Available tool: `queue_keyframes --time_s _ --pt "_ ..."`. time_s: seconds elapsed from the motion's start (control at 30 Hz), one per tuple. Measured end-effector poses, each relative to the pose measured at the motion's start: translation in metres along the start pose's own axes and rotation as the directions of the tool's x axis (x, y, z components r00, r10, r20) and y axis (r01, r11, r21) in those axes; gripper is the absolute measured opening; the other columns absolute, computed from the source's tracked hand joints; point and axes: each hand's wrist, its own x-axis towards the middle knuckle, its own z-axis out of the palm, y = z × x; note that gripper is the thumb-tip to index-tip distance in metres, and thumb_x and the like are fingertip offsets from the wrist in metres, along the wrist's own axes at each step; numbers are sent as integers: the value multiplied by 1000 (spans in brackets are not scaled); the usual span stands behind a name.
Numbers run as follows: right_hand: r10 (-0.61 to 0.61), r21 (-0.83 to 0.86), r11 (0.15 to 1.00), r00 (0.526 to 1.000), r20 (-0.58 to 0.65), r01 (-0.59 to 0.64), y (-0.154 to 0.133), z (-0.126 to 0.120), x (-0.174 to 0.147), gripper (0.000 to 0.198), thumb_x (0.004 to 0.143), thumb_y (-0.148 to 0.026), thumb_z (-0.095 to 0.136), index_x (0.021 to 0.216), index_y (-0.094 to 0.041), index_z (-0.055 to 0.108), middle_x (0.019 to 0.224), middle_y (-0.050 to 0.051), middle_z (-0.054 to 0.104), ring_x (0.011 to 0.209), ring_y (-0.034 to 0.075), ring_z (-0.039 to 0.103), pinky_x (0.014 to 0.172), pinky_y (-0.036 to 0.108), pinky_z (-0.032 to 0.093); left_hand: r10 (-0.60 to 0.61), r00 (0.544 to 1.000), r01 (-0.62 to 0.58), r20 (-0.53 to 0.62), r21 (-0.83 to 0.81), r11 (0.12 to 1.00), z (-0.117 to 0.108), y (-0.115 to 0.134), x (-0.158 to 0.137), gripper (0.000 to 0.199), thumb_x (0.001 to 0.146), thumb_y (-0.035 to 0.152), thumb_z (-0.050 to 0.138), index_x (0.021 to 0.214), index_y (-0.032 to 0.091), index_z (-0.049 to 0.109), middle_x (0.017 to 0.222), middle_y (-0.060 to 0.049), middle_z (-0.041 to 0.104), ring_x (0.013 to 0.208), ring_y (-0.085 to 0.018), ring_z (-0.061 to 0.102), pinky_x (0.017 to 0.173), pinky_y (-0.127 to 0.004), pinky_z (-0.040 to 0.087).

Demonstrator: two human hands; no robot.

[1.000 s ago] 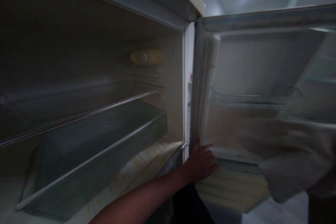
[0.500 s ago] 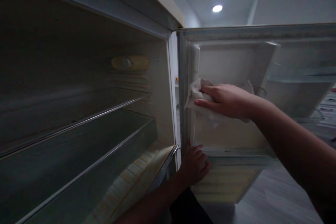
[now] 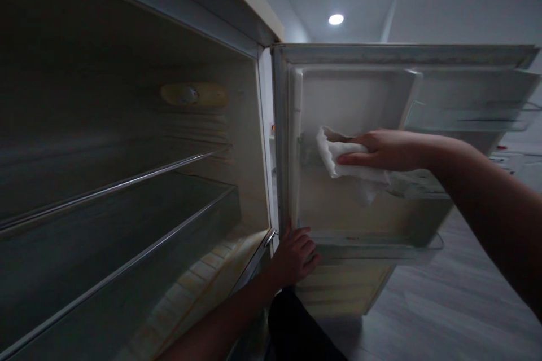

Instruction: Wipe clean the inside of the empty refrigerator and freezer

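Note:
A crumpled white cloth or paper wipe (image 3: 345,155) is bunched in my right hand (image 3: 383,149), fingers and thumb closed on it. Its lower end hangs loose in front of the inner panel of the open fridge door (image 3: 359,93). Lower down, near the hinge, my left hand (image 3: 294,254) rests against the door's inner edge, with its fingers apart. The cloth is apart from the hinge-side rim. Whether it touches the panel I cannot tell.
To the left is the open fridge compartment (image 3: 249,141) with metal-edged glass shelves (image 3: 169,237) and a yellowed control housing (image 3: 207,94). Clear door shelves (image 3: 372,252) jut out on the right. A dark-clothed leg (image 3: 296,327) is below, over grey flooring (image 3: 440,299).
My right hand and the cloth have moved away from the door's hinge-side rim toward the middle of the panel. The view has shifted slightly right; my left hand stays on the door edge.

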Motion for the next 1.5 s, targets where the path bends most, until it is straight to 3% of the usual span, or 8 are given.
queue_keyframes --time_s 0.1,0.3,0.5,0.83,0.97,1.07,1.23,1.5 --pt "55 -47 997 997 51 -53 -1 -2 -4 71 95 -75 43 104 -12 75 87 11 73 72 18 64 70 31 45 -22 999 21 -27 -21 1000 1 1 -1 11 92 32 65 90 22 61 93 -3 69 127 -25 61 119 -51 38" --pt "-239 -68 969 971 -12 238 -46 5 23 50 99 -58 52 125 -18 68 108 9 75 91 21 69 83 30 49 -54 993 49 -109 -53 997 1 4 -7 8 85 26 66 84 23 59 90 -3 69 120 -25 64 114 -48 43" --pt "-272 -177 951 957 -101 252 -78 17 43 52 101 -53 50 123 -9 65 117 20 71 106 27 68 90 34 47 -11 990 3 -142 -51 999 0 -6 -13 9 82 27 68 86 23 61 86 -3 70 118 -26 66 120 -55 36" --pt "-371 -115 924 928 -44 364 -56 8 27 44 99 -47 56 133 -19 61 123 12 69 103 23 67 86 29 46 16 989 -23 -147 -40 999 5 -11 -17 11 82 28 70 89 23 63 88 -4 72 118 -27 67 124 -56 31" --pt "-319 -143 943 941 -118 301 -52 10 20 45 100 -50 54 130 -17 63 114 12 71 96 21 65 81 28 43 13 990 -20 -138 -55 998 2 -7 -14 7 85 26 68 89 23 63 88 -3 72 118 -26 67 124 -56 31" --pt "-341 -34 940 938 -55 340 -35 5 8 42 105 -49 45 119 -17 68 104 7 72 84 16 63 76 26 42 3 992 -10 -129 -59 998 1 -5 -13 8 85 26 69 89 23 62 92 -4 73 119 -25 66 123 -54 32" --pt "-135 43 990 991 25 134 2 -2 -13 58 97 -68 48 107 -16 72 92 6 74 76 18 65 69 27 45 -18 990 5 -139 -98 995 2 -4 -13 8 86 27 67 86 23 60 89 -3 71 119 -25 66 124 -56 30" --pt "-265 -151 955 963 -56 255 -58 8 24 51 96 -52 59 132 -16 66 116 12 73 101 24 69 86 31 47 -38 982 19 -183 -109 994 2 -2 -13 6 85 25 64 83 23 58 90 -4 72 117 -25 67 126 -59 26"
